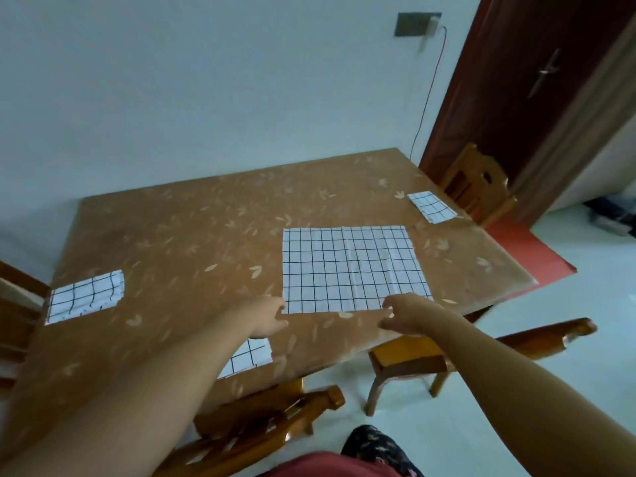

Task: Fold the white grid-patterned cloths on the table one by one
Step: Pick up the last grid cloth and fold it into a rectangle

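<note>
A large white grid-patterned cloth lies spread flat on the brown leaf-patterned table, right of centre. My left hand is at its near left corner, thumb and fingers apart on either side of the corner. Along the same near edge, towards the right corner, my right hand also has its fingers apart. The cloth is not lifted anywhere. Three smaller folded grid cloths lie on the table: one at the left edge, one near me, partly under my left forearm, and one at the far right corner.
Wooden chairs stand around the table: one at the near edge, one at the near right, one at the far right corner, one at the left. A wall runs behind the table, and a dark door is at the right.
</note>
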